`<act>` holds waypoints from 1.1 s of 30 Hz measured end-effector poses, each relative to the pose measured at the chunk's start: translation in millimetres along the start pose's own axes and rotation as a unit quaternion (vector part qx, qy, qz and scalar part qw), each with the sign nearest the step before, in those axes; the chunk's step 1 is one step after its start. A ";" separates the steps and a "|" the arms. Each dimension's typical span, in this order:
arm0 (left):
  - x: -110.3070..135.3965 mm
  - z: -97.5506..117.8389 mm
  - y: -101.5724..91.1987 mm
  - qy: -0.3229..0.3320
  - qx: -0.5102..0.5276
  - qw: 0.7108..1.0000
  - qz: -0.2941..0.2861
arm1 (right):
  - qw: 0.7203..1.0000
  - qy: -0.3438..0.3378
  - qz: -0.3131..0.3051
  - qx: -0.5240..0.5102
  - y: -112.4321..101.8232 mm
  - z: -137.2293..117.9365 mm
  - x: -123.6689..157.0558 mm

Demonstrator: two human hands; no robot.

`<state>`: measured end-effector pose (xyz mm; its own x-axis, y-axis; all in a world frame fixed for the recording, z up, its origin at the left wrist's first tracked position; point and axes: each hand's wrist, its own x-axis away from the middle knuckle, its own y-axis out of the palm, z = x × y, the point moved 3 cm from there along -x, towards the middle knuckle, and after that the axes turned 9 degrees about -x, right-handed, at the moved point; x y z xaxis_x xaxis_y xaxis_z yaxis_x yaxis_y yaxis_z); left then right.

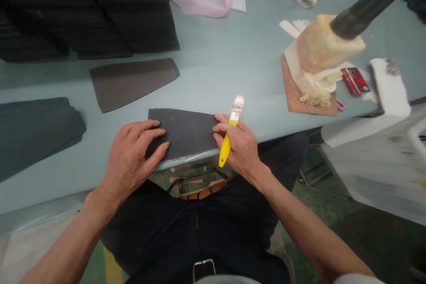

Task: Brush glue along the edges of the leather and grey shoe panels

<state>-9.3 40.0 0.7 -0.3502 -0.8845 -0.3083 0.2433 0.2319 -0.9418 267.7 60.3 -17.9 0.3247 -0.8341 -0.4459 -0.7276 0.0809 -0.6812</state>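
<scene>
A dark grey fabric piece (186,132) lies at the near edge of the pale blue table (216,62). My left hand (135,157) rests flat on its left end, fingers spread. At the piece's right edge is my right hand (238,144), closed around a brush with a yellow handle (226,144). The brush's whitish, glue-coated bristles point up and away from me. My right fingertips also touch the fabric's edge.
A second dark cut piece (131,82) lies further back, with stacks of dark fabric at left (33,135) and back left (89,9). A glue-caked block with a dark handle (324,53) stands on a brown board (299,97) at right. Pink and cream strips (206,0) lie at the back.
</scene>
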 end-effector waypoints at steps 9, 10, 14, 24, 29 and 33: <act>-2.6 0.9 -2.7 -0.021 0.013 1.000 0.001 | 0.998 0.017 0.057 -0.028 -26.3 25.8 9.7; -2.5 1.3 -3.1 -0.018 0.016 1.000 0.003 | 0.998 0.019 0.065 -0.018 -30.4 31.2 10.4; 0.7 0.0 -6.5 -0.024 0.025 0.999 0.022 | 0.996 0.051 0.070 0.014 -41.3 52.5 11.4; -32.5 39.9 -4.1 0.054 0.005 0.999 -0.007 | 0.990 0.056 0.125 0.044 -32.4 56.8 7.6; -65.7 64.3 15.8 0.123 0.003 0.988 -0.091 | 0.990 0.061 0.116 0.045 -32.9 56.8 7.7; -83.2 66.7 28.1 0.154 0.004 0.976 -0.155 | 0.991 0.069 0.102 0.047 -33.6 56.4 7.1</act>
<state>87.0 93.1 8.8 -0.6633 -0.7476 -0.0345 0.0886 -0.0326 -0.9955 328.5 82.5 -30.9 0.0861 -0.8619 -0.4998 -0.7085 0.2997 -0.6390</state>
